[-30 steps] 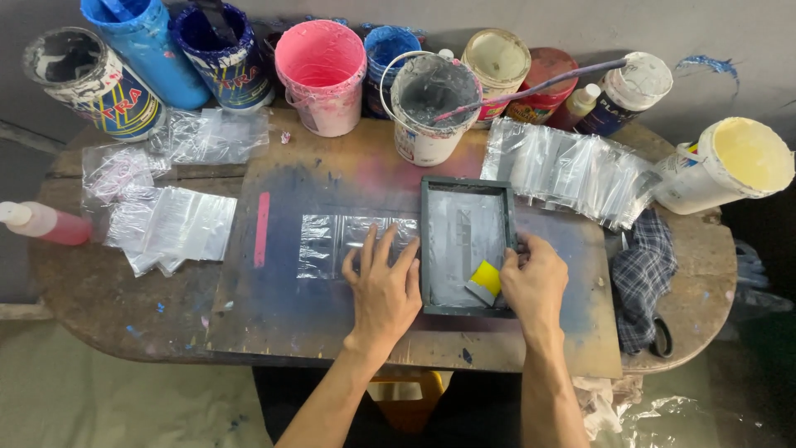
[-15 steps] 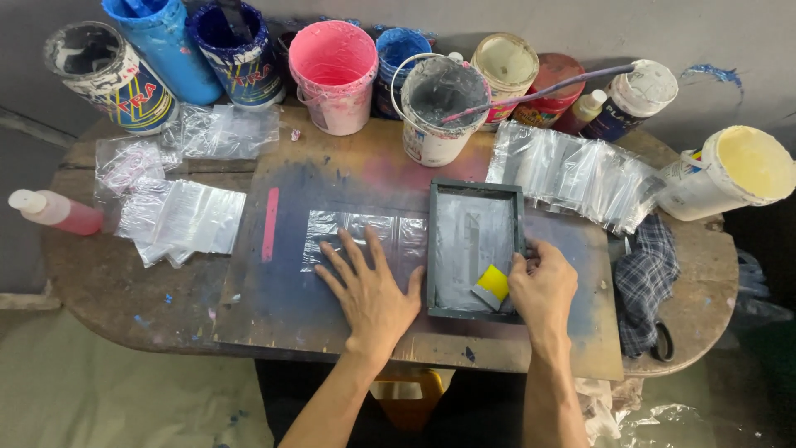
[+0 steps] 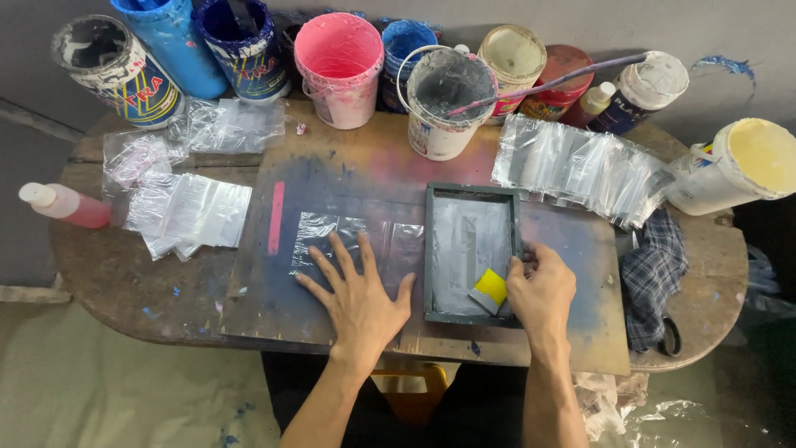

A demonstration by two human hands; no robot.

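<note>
My left hand [image 3: 355, 294] lies flat with spread fingers on a clear plastic bag [image 3: 332, 241] spread on the paint-stained board [image 3: 332, 178]. My right hand [image 3: 541, 289] grips the lower right edge of a dark rectangular screen-printing frame [image 3: 471, 192], which sits to the right of the bag. A small yellow-edged squeegee [image 3: 489, 289] rests inside the frame at its near right corner, just beside my right fingers. A pink strip [image 3: 276, 217] lies on the board left of the bag.
Several paint buckets line the back: blue [image 3: 174, 37], pink [image 3: 340, 62], and white with a stick [image 3: 448, 99]. Clear bags are stacked at left [image 3: 195, 211] and fanned at right [image 3: 580, 166]. Also present: a red bottle [image 3: 62, 205], a yellow bucket [image 3: 738, 166], and a checked cloth [image 3: 655, 274].
My left hand has slid left off the frame's edge onto the plastic bag and spread flat. My right hand stays on the frame's right edge.
</note>
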